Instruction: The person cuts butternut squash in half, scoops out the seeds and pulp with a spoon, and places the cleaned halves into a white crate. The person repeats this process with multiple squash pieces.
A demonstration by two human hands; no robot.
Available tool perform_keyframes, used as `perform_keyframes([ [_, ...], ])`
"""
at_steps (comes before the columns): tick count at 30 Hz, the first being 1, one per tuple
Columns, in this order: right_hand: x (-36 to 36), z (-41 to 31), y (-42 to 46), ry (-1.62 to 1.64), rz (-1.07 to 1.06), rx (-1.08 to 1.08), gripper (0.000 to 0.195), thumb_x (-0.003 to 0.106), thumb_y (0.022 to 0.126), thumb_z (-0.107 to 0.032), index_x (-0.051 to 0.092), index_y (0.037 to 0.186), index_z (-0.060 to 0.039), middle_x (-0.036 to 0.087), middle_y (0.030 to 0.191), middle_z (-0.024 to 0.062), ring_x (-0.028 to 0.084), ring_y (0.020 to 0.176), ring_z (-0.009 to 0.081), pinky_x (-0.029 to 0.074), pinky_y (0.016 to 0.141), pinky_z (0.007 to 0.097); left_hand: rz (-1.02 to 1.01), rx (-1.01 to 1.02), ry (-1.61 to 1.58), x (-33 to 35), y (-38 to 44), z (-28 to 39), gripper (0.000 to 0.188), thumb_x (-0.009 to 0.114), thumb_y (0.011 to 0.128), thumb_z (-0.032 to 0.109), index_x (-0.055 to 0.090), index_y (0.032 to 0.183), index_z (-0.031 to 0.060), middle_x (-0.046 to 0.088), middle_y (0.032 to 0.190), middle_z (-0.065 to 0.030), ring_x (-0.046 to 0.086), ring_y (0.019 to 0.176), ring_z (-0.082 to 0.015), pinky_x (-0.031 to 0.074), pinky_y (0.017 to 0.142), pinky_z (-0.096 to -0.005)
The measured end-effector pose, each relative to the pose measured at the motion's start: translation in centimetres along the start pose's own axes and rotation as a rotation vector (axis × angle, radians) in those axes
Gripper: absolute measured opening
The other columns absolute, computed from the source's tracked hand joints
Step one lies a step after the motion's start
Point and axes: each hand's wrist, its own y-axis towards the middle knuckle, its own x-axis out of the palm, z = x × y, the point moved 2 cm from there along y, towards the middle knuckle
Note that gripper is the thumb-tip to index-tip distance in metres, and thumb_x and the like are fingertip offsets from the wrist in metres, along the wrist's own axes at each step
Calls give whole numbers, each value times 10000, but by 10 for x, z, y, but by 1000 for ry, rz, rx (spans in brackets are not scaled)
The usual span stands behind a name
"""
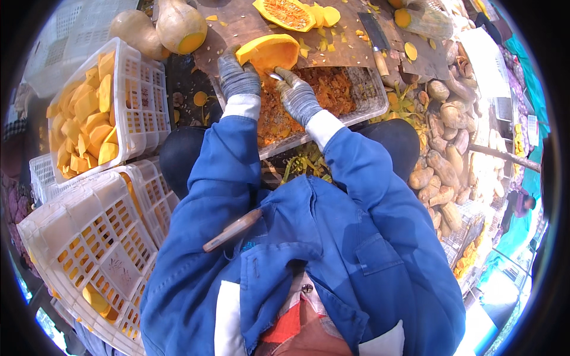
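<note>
My left hand [239,75], in a grey knit glove, grips the left end of a peeled, hollowed piece of pumpkin [269,49]. In my right hand [297,93], gloved the same way, is a metal scraping tool [275,76], probably a spoon, its tip at the lower edge of the pumpkin piece. Both hands are over a white plastic crate [369,106] with orange pulp and seeds [331,91] inside. Another pumpkin half [285,14], still with its seeds, lies on the wooden board [231,38] beyond, beside cut slices [327,16].
A cleaver [375,38] with a wooden handle lies at the board's right. Unpeeled pumpkins [181,26] stand at upper left, above a white crate [141,104] of cut chunks [84,118]. More crates [75,218] are below it. Many pumpkins [445,167] are piled at right, near peelings [403,107].
</note>
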Motion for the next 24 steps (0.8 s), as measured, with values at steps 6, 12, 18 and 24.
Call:
perform_keyframes([
  [6,-31,-21,-38,-224,66,-168,373,500,954,-119,522,1326,-112,640,1142,175,647,962,277,492,862,343,60,-117,-204,-11,6,6,331,600,819,-40,559,1140,25,575,1062,-177,594,1002,-307,459,927,-346],
  [12,-33,-27,-47,-731,92,-259,482,475,962,-159,389,1413,-306,649,956,229,636,822,397,516,737,454,135,-69,-190,-37,3,21,331,611,809,-52,561,1130,18,560,1070,-167,583,992,-300,455,923,-352],
  [18,-52,-2,-62,-374,144,-238,469,467,958,-154,422,1405,-292,633,1080,245,640,934,375,498,836,416,204,22,-117,-60,-4,33,409,590,780,-89,534,1170,15,542,1105,-158,565,1047,-290,446,950,-343],
  [24,-10,-28,-12,362,165,-158,386,482,981,-119,480,1368,-115,511,752,-30,403,526,68,358,456,228,190,152,-188,-62,-11,43,419,576,771,-107,529,1174,-1,540,1119,-157,561,1049,-276,438,964,-334],
])
